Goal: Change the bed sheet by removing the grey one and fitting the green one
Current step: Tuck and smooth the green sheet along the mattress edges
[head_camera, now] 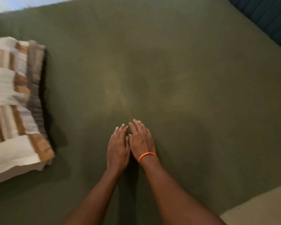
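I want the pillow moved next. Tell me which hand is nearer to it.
Left. The left hand lies flat on the green sheet, on the side towards the pillow. The right hand, with the orange wristband, lies just beyond it, farther away.

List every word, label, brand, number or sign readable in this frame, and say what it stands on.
None: no text can be read anywhere in this frame.
The green sheet is plain fabric with no tag or print in view.
The folded striped blanket shows only cream, tan and grey bands, and it is motion-blurred.
The orange braided wristband on the right hand carries no lettering.
The left hand bears nothing written.
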A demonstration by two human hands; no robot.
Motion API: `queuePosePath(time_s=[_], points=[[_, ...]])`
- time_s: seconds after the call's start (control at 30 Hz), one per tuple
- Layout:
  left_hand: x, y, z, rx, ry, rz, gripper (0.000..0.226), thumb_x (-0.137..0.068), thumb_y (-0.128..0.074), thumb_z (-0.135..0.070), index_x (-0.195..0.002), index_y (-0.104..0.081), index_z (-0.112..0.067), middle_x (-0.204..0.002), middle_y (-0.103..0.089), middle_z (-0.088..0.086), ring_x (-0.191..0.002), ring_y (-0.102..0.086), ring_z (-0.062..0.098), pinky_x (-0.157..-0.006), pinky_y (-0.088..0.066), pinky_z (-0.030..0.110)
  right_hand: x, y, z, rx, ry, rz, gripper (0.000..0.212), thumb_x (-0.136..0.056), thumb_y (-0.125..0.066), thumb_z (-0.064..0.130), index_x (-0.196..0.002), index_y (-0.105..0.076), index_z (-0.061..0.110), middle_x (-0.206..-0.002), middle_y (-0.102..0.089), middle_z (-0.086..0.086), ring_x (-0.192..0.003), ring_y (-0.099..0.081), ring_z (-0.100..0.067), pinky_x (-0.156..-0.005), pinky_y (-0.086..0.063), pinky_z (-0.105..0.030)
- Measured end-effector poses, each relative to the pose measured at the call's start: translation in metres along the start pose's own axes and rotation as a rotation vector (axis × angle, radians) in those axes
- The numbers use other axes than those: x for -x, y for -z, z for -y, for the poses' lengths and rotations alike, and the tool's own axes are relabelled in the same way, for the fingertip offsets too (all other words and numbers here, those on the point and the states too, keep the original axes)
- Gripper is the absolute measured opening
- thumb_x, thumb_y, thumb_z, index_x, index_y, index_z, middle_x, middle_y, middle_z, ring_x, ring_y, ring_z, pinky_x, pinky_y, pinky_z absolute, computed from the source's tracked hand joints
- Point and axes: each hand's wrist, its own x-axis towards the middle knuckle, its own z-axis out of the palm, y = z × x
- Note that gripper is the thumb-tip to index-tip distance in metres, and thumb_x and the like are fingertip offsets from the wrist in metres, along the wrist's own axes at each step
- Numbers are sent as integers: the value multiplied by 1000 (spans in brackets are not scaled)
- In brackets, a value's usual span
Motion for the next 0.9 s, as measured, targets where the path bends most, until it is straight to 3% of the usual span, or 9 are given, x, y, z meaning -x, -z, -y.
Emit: queuePosePath(time_s=[0.1,0.23,0.4,0.57,0.63,0.9], points=[[18,-73,-34,-231,-96,73,57,-113,-29,-40,-167,-23,-23,-175,-14,-8,-162,-2,10,-132,-10,44,24,2,-104,149,49,2,60,-108,-37,38,-164,-20,30,-173,-8,5,-160,-4,-17,-129,-14,-44],[37,-171,-109,-434,-203,80,62,-113,-16,-44,-169,-7,-19,-177,-2,-4,-162,5,14,-132,-5,48,52,42,-235,211,68,-55,59,-108,-30,47,-164,-14,39,-173,-7,12,-160,-1,-14,-129,-9,-44],[60,-292,-236,-450,-306,203,64,-113,-15,-46,-169,-4,-16,-177,3,-1,-162,9,15,-131,-6,50,107,111,-388,221,-182,-141,59,-109,-30,48,-164,-12,39,-173,-5,11,-160,-1,-15,-129,-11,-46],[110,-388,-356,-451,-496,370,66,-112,-23,-44,-169,-3,-16,-177,5,-1,-162,11,17,-130,-7,54,191,179,-512,264,-522,-223,60,-107,-31,54,-163,-11,44,-173,-6,13,-160,-2,-15,-126,-9,-58],[129,-407,-381,-459,-559,405,66,-111,-24,-41,-168,-1,-16,-176,8,-1,-162,13,18,-129,-8,55,210,190,-533,280,-629,-226,62,-107,-30,56,-163,-7,44,-173,-1,11,-160,1,-16,-124,-6,-63],[132,-411,-392,-487,-565,428,66,-112,-22,-38,-168,6,-18,-175,16,-3,-161,17,18,-130,-4,55,209,194,-537,282,-665,-163,62,-107,-21,57,-163,5,44,-173,12,10,-159,12,-18,-115,-4,-76]])
